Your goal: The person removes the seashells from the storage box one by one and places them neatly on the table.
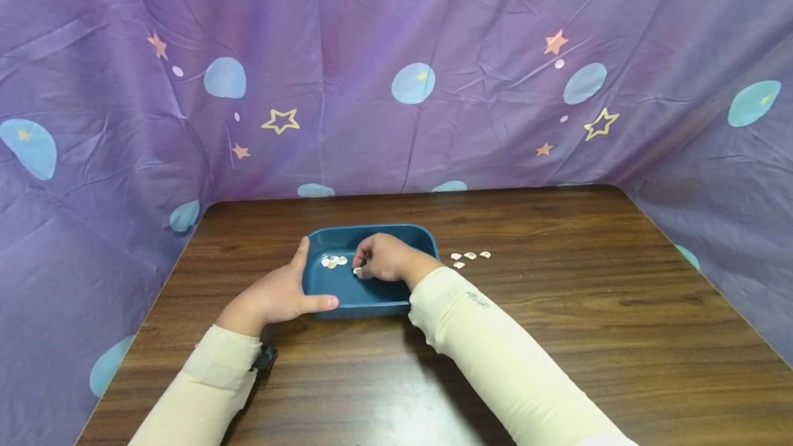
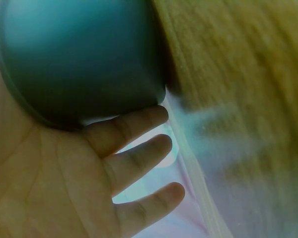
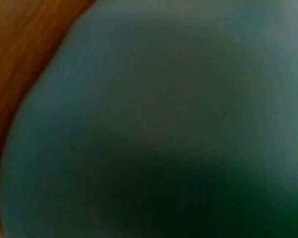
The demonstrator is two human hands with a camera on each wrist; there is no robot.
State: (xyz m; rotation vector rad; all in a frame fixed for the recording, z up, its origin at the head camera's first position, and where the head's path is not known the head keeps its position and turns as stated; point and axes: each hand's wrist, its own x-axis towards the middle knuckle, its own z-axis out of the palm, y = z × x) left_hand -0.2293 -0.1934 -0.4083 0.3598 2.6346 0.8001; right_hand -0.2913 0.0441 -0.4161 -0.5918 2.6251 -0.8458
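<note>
A blue rectangular tray (image 1: 365,310) stands on the table. My left hand (image 1: 275,296) braces its left end, with the thumb laid at the front rim and the index finger up at the far left corner. In the left wrist view the other fingers (image 2: 141,163) are spread, fairly straight, beside and below the tray wall. Inside the tray, my right hand (image 1: 387,258) pinches a small white shell (image 1: 357,272) between thumb and fingertips, low over the floor. Left of it lies a cluster of several white shells (image 1: 333,262). Only the blurred tray wall fills most of the right wrist view.
Several more white shells (image 1: 471,255) lie loose on the wooden table (image 1: 557,315), just right of the tray. A purple cloth (image 1: 347,33) with stars and blue shapes hangs behind and at both sides of the table.
</note>
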